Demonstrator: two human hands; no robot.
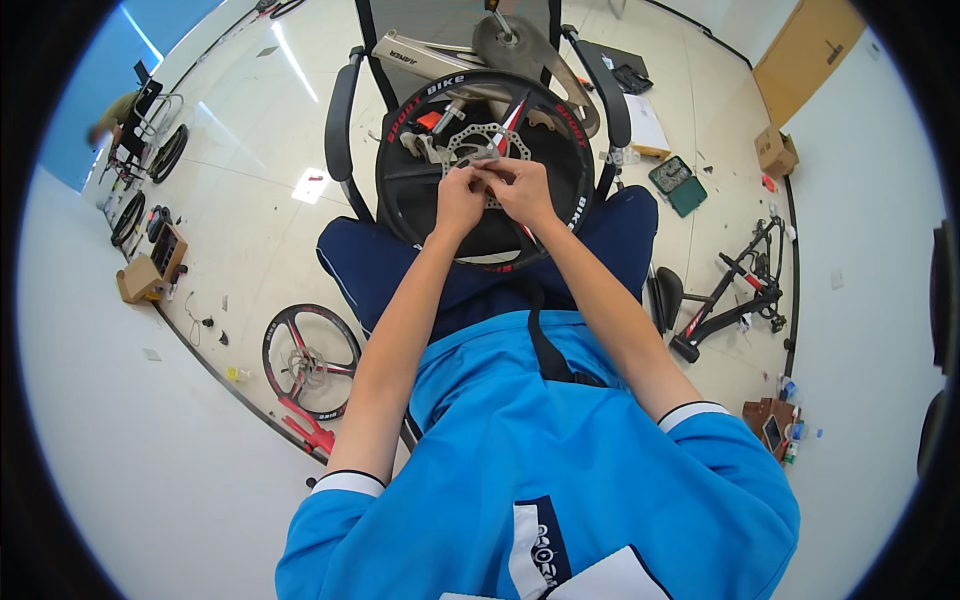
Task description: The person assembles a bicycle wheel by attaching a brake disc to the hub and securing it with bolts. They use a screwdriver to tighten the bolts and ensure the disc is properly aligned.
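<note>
A black bicycle wheel (398,205) with red and white markings lies across my lap and the chair seat in front of me. A silver brake disc (461,150) with holes sits at its hub. Over the near edge of that disc, my left hand (461,200) and my right hand (522,190) meet with their fingers pinched together. Whatever lies between the fingertips is too small and too covered to name. Beyond the hub, a silver metal bracket (425,147) and a red-orange piece (429,121) show between the spokes.
A chair with black armrests (340,125) holds a pale frame part (410,55) and a dark crank piece (510,45). On the floor are a second wheel (268,350), a black bicycle frame (735,310), a green tool case (688,195) and cardboard boxes (775,152). Another person (118,112) is at far left.
</note>
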